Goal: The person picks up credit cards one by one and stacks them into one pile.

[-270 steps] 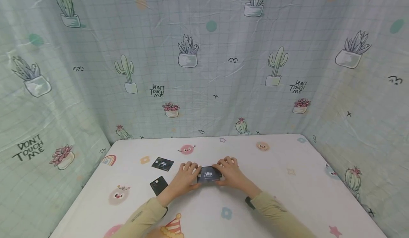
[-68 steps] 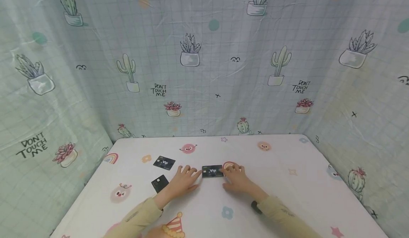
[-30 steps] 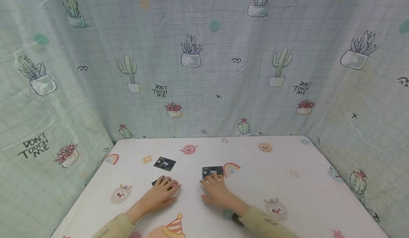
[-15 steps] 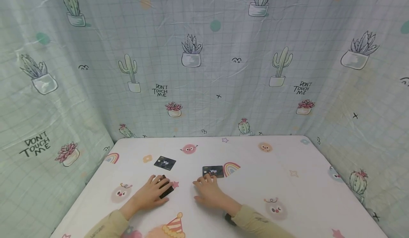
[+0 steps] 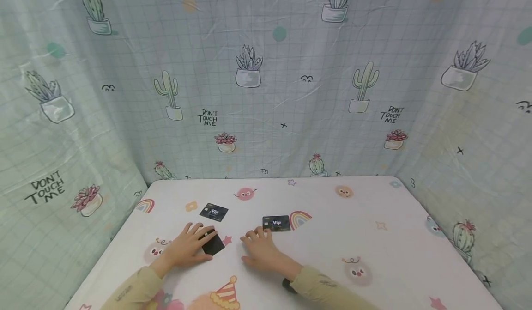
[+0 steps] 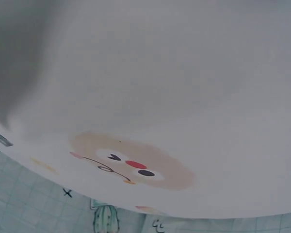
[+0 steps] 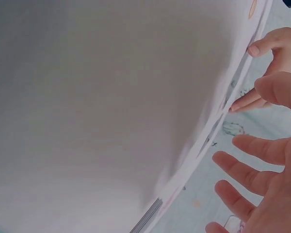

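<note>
In the head view my left hand (image 5: pixel 185 247) lies at the left of a plain black card (image 5: pixel 214 246), with fingertips over its upper left part. Its fingers are extended; whether they press on the card I cannot tell. My right hand (image 5: pixel 262 251) has spread, relaxed fingers and holds nothing. Its fingertips are by the lower left corner of a dark "Vip" card (image 5: pixel 276 222). In the right wrist view a layered edge shows this to be a card stack (image 7: pixel 146 216). Another "Vip" card (image 5: pixel 214 212) lies tilted behind the black one.
The white tabletop (image 5: pixel 353 236) carries printed cartoon faces, stars and rainbows. A patterned curtain (image 5: pixel 266 106) with cactus prints encloses the back and both sides. A dark wrist device (image 5: pixel 289 286) shows under the right sleeve.
Both hands held the stack's ends earlier, then let go. The left hand went to the black card, which has shifted slightly right. Over the last second both hands drifted left.
</note>
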### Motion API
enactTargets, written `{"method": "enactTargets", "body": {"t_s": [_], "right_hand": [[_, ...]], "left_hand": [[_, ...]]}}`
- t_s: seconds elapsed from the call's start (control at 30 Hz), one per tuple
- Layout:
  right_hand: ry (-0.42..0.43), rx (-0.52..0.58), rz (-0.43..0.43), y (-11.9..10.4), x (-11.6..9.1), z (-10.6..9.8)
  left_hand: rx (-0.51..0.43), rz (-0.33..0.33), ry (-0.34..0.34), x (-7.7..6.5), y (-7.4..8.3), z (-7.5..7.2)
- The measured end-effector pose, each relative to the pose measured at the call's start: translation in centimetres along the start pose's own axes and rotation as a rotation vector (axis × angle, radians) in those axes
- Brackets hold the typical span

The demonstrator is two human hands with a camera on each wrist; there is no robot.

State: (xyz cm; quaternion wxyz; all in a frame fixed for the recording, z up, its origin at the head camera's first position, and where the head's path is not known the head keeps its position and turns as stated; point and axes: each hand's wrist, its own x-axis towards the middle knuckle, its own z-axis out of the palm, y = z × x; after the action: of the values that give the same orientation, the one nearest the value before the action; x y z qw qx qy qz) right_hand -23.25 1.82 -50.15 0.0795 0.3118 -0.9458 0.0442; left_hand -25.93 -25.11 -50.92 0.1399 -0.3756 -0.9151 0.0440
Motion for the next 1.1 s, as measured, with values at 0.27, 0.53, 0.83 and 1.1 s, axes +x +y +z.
{"method": "enactTargets", "body": {"t_s": [0.27, 0.53, 0.83, 1.1], "right_hand": [[-0.015, 0.003, -0.008, -1.5, 0.9, -0.4], [-0.023, -0.031, -0.029, -3.0, 2.0, -0.2], [-0.074, -0.093, -0.083, -3.9, 2.7, 0.2], [-0.114, -0.109, -0.147, -4.0, 2.3, 0.0]], "left_hand": [[-0.020, 0.009, 0.007, -0.6, -1.8, 0.2], [0.026, 0.014, 0.019, -1.0, -3.3, 0.4], [0.026, 0.023, -0.062, -0.9, -2.9, 0.5], [0.062, 0.044, -0.046, -1.1, -2.8, 0.9]]}}
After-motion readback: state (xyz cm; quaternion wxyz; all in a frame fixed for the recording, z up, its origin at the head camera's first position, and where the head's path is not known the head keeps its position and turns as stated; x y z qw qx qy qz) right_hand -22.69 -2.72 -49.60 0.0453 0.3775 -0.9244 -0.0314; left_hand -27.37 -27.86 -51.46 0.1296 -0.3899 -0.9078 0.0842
